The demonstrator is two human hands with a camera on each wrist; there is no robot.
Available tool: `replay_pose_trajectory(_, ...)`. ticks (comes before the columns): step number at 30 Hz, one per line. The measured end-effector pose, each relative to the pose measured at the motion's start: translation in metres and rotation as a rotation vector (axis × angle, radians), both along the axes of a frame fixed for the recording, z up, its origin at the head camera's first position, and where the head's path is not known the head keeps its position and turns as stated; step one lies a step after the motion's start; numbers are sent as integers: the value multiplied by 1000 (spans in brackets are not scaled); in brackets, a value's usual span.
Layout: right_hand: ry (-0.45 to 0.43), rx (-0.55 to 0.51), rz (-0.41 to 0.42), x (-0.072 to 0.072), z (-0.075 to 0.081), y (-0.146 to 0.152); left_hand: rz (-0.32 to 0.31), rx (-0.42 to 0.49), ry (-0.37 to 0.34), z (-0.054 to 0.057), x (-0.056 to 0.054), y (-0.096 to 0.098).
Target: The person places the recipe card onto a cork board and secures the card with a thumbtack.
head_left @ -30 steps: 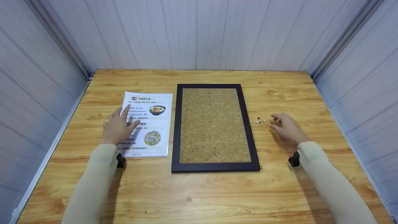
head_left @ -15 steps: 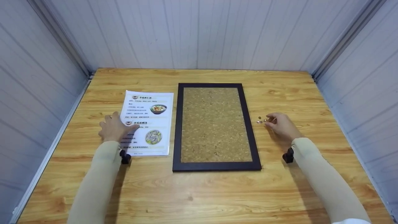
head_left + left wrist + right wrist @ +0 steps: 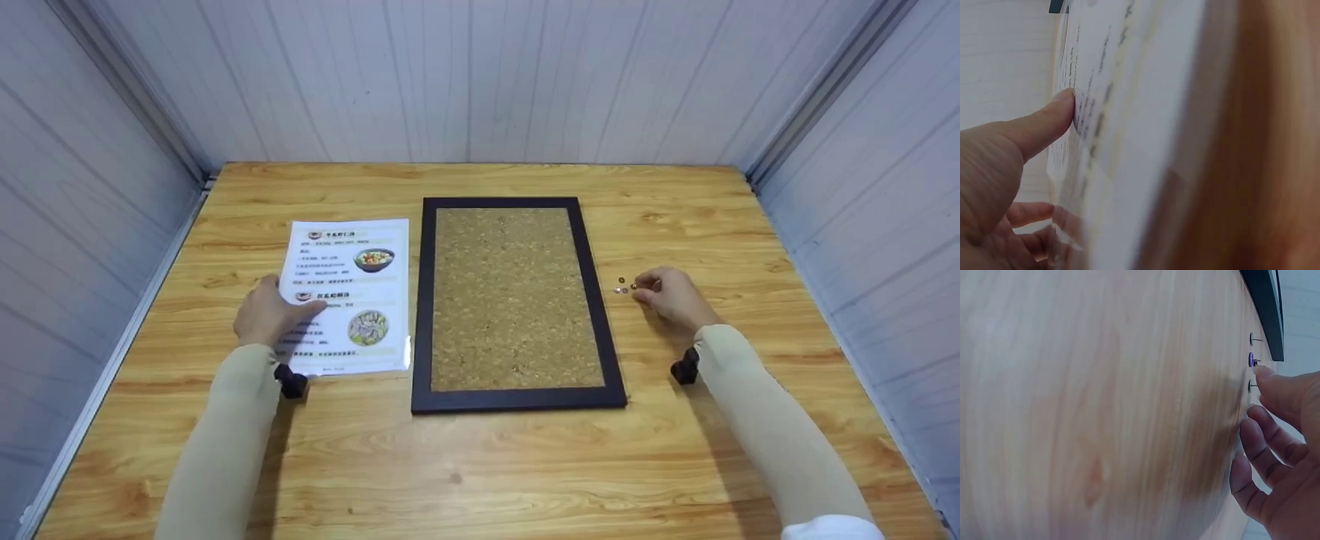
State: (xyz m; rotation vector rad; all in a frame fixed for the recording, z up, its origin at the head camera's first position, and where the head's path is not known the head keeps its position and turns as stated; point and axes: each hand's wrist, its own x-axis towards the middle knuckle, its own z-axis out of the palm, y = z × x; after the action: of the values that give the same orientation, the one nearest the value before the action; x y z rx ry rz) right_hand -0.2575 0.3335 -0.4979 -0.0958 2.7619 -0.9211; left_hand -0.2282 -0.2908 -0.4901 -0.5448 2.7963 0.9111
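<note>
My left hand (image 3: 264,311) grips the left edge of a printed recipe sheet (image 3: 375,295) with a glossy plastic surface. In the left wrist view the thumb lies on the sheet's face, and the curled fingers (image 3: 1030,212) are at its edge, partly hidden. Right of the corkboard, my right hand (image 3: 675,296) has thumb and fingertips around a small thumbtack (image 3: 1250,386), pinching at it. Close by lie a purple thumbtack (image 3: 1251,360) and a metallic thumbtack (image 3: 1252,339), heads on the table and pins sticking up.
Between the hands lies a corkboard (image 3: 510,300) in a dark frame (image 3: 519,400). All of it rests on a wood-grain table (image 3: 465,480). Pale panel walls (image 3: 465,82) enclose the back and both sides.
My left hand has gone from spread above the sheet to gripping its left edge, and the sheet has turned slightly. My right hand has moved left onto the thumbtacks.
</note>
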Motion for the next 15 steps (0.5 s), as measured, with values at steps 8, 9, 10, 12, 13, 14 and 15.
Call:
replay_pose_trajectory(8,13,10,-8,-3,-1,-2,79,245,58,4,2,-9)
replay_pose_trajectory(9,12,10,-10,-3,-1,-2,79,268,67,5,3,-11)
replay_pose_trajectory(10,11,12,-13,-3,-1,-3,75,283,74,5,4,-12)
replay_pose_trajectory(12,11,15,-19,-3,-1,-3,72,305,85,6,6,-15)
replay_pose_trajectory(13,15,20,-19,-4,-2,-3,77,324,89,7,7,-15)
replay_pose_trajectory(14,19,22,-21,-4,-2,-4,85,352,94,7,9,-16)
replay_pose_trajectory(15,21,22,-21,-4,-2,-4,95,383,99,8,10,-17)
